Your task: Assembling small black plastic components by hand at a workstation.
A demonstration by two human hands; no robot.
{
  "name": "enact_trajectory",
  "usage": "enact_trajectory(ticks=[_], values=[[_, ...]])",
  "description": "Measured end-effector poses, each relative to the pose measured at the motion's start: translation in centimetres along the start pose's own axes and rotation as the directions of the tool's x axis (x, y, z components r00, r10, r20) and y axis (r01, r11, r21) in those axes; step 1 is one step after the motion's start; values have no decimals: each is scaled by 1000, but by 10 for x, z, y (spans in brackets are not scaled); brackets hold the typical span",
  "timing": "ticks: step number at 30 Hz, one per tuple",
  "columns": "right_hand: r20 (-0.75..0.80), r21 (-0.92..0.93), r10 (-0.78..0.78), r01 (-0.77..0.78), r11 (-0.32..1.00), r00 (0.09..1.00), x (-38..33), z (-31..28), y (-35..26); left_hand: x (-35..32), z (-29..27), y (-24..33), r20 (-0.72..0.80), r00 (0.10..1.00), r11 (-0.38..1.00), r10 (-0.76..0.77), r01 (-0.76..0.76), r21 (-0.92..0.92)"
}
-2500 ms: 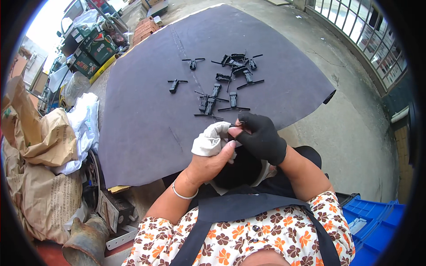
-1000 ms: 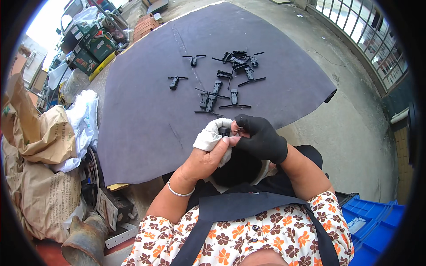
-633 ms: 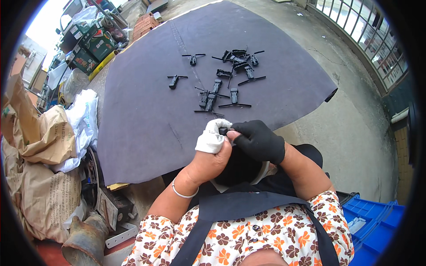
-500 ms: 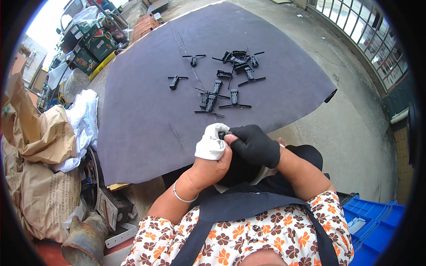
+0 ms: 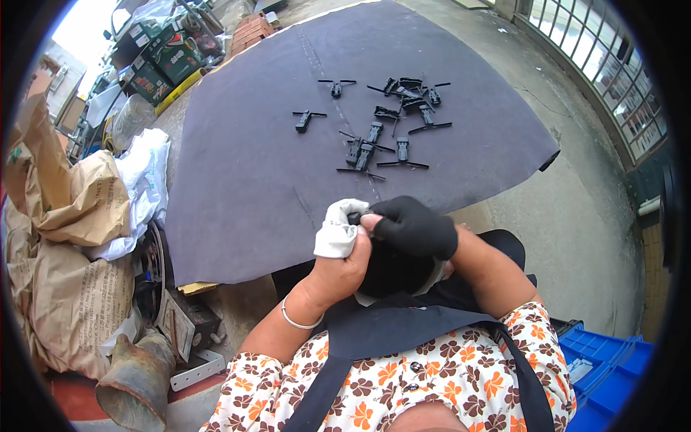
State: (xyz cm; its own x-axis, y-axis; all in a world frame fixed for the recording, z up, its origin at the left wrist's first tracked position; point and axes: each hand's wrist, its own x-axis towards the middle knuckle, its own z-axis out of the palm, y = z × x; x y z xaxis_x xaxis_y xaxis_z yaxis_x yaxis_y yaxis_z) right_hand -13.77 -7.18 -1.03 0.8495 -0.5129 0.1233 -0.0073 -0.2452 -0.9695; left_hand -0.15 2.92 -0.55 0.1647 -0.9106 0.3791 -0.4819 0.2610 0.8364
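My left hand (image 5: 341,243), in a white glove that covers the fingers, is closed around a small black piece (image 5: 354,217). Only a bit of that piece shows; its kind is hidden. My right hand (image 5: 412,227), in a black fingerless glove, meets it from the right, thumb and fingers pinched together at the same piece. Both hands are above my lap, at the near edge of the dark cloth-covered table (image 5: 245,216). Beyond them lie several black plastic parts with thin side arms: one (image 5: 403,153) nearest, a cluster (image 5: 362,153), a pile (image 5: 410,93), and two apart (image 5: 303,121).
Brown paper sacks (image 5: 86,309) and a white plastic bag (image 5: 144,187) crowd the left side. A rusty metal cylinder (image 5: 137,381) stands below them. Green boxes (image 5: 165,65) are at the far left, a blue crate (image 5: 612,374) at the lower right, a barred fence (image 5: 597,72) at the far right.
The whole view has shifted a little, so the table and parts appear further right. Both hands stay together at the small black piece, with slight finger movement.
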Motion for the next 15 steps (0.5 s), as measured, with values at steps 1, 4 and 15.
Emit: enact_trajectory(ticks=[1,4,15], values=[[9,-95,16,-15,995,1000,1,-11,0,1,-3,19,121,909,898,-398,413,-151],[-295,-615,-168,-52,787,941,12,-25,12,7,-8,17,205,978,944,29,-94,315],[-369,-422,-295,124,898,881,0,-13,25,12,-19,-12,219,792,429,-570,514,-742]])
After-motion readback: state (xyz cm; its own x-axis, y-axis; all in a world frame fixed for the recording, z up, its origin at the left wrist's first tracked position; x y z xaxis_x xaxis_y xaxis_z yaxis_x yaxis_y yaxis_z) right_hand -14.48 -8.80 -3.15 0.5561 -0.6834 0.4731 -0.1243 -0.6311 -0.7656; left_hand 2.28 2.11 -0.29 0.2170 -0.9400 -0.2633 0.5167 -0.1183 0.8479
